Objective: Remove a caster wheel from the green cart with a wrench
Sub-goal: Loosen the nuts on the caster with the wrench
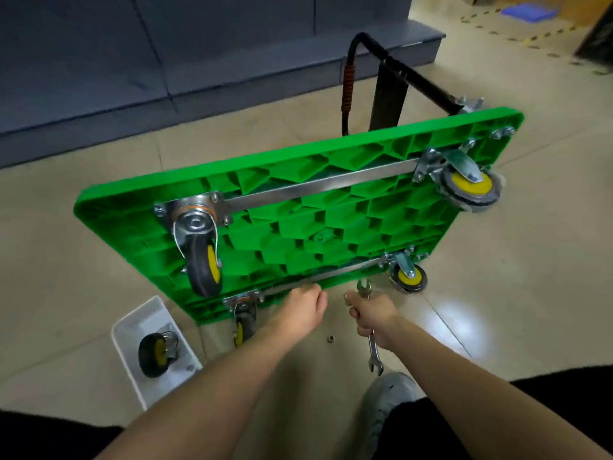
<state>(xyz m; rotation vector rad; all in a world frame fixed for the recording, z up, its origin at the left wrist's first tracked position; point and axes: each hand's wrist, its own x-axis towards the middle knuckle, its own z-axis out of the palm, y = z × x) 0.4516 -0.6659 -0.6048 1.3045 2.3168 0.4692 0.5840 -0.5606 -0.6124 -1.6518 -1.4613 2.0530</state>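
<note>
I see the green cart (pixel 298 207) tipped on its side on the tiled floor (pixel 530 260), underside facing me, black handle (pixel 398 71) folded out behind it toward the grey shelving base (pixel 166 61). Four casters are bolted on: a large swivel caster (pixel 202 257) at upper left, another caster (pixel 469 184) at upper right with a yellow hub, a small one (pixel 408 277) at lower right, and the lowest caster (pixel 243 322) at the bottom edge, just left of my left forearm. My left hand (pixel 305 310) has its fingers curled over the cart's lower edge by the metal rail (pixel 331 273) — it grips the cart there. My right hand (pixel 371 315) is closed in a fist round the shank of a wrench (pixel 373 343); its upper open end (pixel 364 287) sits just beside the lower rail, the other end points down toward my shoe (pixel 388 396). I can't tell whether the upper end touches any bolt. A small nut (pixel 330 339) lies on the floor between my forearms. At lower left a white tray (pixel 132 327) holds a loose caster wheel (pixel 156 355) — black tyre, yellow hub, bracket attached. A blue bin (pixel 527 12) sits far off at top right.
</note>
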